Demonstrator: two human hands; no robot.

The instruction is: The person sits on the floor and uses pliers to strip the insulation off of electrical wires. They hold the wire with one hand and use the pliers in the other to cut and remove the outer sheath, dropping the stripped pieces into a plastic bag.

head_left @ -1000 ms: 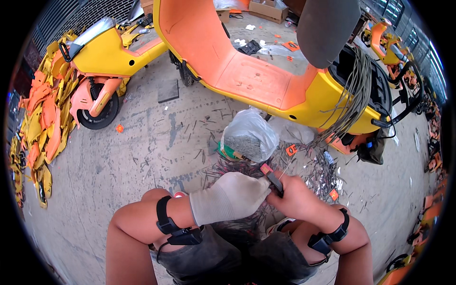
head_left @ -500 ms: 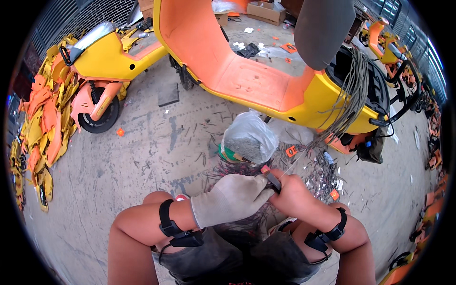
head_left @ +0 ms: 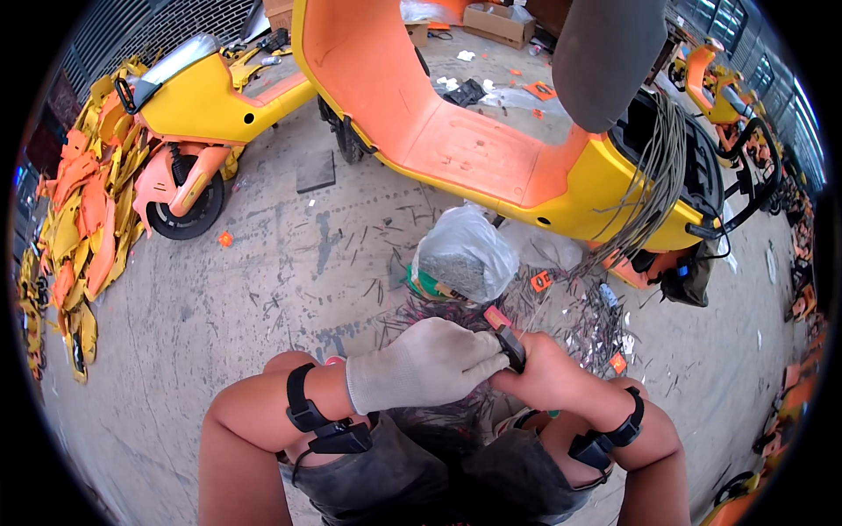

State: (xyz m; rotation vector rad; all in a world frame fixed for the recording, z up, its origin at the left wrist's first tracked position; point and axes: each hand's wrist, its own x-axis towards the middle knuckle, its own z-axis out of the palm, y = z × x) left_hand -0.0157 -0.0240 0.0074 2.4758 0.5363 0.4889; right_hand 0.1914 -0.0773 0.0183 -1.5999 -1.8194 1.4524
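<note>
My left hand [head_left: 427, 364], in a light grey work glove, is closed, its fingertips pinched against the side of a small dark tool with a pinkish-red end [head_left: 510, 348]. Bare and curled round that tool, my right hand [head_left: 542, 373] grips it from the other side. A thin pale wire rises from between the hands toward a bundle of grey cables [head_left: 656, 167] draped over the yellow scooter body. What my left fingertips pinch is hidden. Just beyond the hands stands a clear plastic bag [head_left: 465, 254] holding a grey tangle that looks like fine wire.
A yellow and orange scooter [head_left: 474, 149] spans the space ahead. Dark cable scraps [head_left: 596, 342] litter the concrete floor around the bag. At the left, a heap of yellow and orange panels [head_left: 88, 202] lies beside another scooter's front wheel [head_left: 189, 210]. An open cardboard box [head_left: 498, 24] sits far back.
My left hand has shifted slightly, and the dark tool now stands a little more upright between my hands. Both hands remain close together; the whole view has moved slightly.
</note>
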